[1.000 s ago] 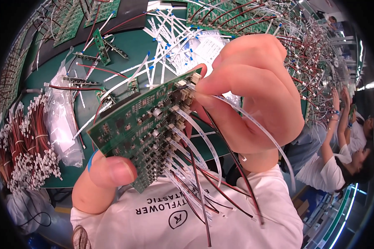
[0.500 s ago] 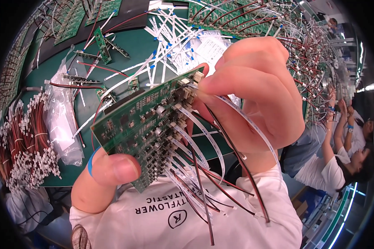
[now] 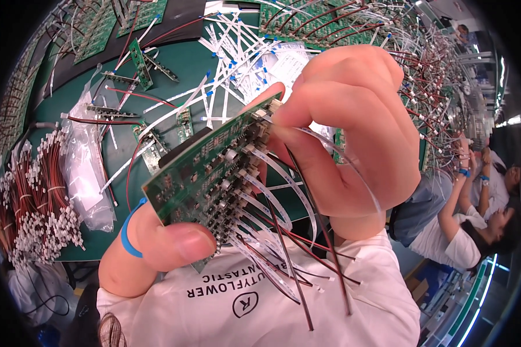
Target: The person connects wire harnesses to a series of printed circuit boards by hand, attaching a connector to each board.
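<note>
My left hand (image 3: 182,246) grips a green circuit board panel (image 3: 185,185), thumb across its near face and a fingertip showing behind the upper edge. The board is held tilted in the air. White flat ribbon cables (image 3: 266,196) and dark red-and-black wires (image 3: 330,254) hang from the row of connectors along its right side. With thumb and index finger pinched, my right hand (image 3: 353,127) holds the end of a white flat ribbon cable (image 3: 353,159) at the top connector (image 3: 263,114). The fingertips partly hide that end, so how far it sits in the connector cannot be seen.
Loose white ribbon cables (image 3: 237,63) lie heaped on the green table (image 3: 185,52). Left are a clear plastic bag (image 3: 90,173) and bundled red-black wires (image 3: 40,196). Small boards (image 3: 142,63) lie beyond; wired panels (image 3: 324,23) stand at the back. A person (image 3: 474,225) sits at right.
The board has shifted slightly right and turned in my left hand, its lower left corner moving most. My right hand stays pinched at the top connector, its ribbon cable bending differently.
</note>
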The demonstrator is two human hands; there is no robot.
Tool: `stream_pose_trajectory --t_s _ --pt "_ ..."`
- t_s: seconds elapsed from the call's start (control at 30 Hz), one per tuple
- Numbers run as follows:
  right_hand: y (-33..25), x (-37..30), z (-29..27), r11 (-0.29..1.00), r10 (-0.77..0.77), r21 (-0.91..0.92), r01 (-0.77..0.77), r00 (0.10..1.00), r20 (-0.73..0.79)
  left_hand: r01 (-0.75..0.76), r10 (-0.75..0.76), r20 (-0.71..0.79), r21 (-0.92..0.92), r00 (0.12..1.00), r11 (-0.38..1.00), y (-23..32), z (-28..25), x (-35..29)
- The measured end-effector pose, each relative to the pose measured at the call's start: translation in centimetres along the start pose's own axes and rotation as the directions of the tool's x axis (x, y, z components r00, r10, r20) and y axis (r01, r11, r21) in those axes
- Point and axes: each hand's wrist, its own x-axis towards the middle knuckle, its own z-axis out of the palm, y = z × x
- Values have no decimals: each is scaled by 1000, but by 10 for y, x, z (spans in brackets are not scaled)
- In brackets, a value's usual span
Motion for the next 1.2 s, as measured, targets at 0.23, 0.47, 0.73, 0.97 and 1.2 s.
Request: stream_pose_trajectory --t_s 0.23,0.47,0.73,0.97,1.2 --pt "-1 0 -1 997 -29 -75 27 999 -34 -10 10 15 7 1000 1000 4 6 5" --pt "1 -1 6 996 -84 -4 84 994 -66 54 -43 -118 88 992 995 9 15 10" --pt "-2 -2 11 987 -153 12 160 961 -231 -300 315 -133 118 940 946 -21 -8 -2" --pt "-10 -2 9 995 -98 3 100 977 -188 -317 327 -134 86 936 944 -19 -14 -5" --pt "-17 0 10 988 28 157 4 979 -203 -307 277 -261 -80 925 948 -7 5 -8"
